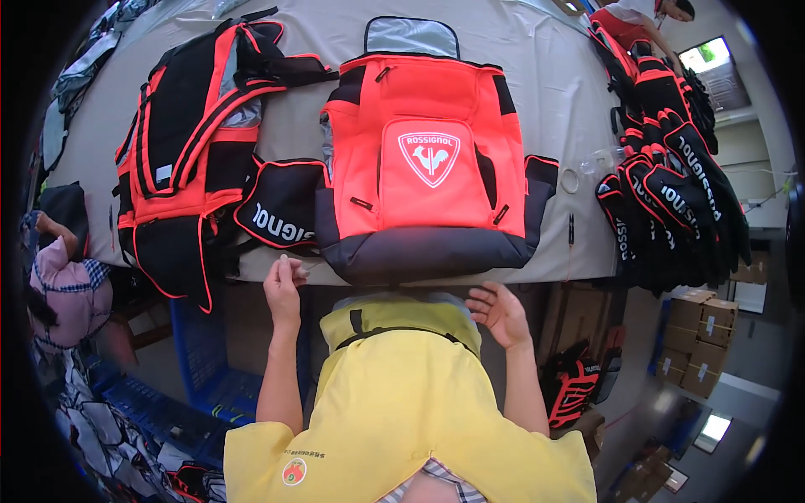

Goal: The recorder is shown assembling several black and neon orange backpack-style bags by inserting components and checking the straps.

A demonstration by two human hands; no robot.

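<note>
Head view: red backpack (428,147), centre, at near edge of counter (549,105). Left hand (286,281): fingers curled together, contents unclear; right hand (501,314): loosely open. Left: black-red backpack (186,142). Right: thin tool (571,230), then black bags (675,189), heaped, crowding counter's right end.

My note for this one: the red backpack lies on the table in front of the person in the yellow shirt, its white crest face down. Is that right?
Not quite: the white crest faces up, as the head view shows. The red backpack does lie on the table in front of the person in the yellow shirt.
</note>
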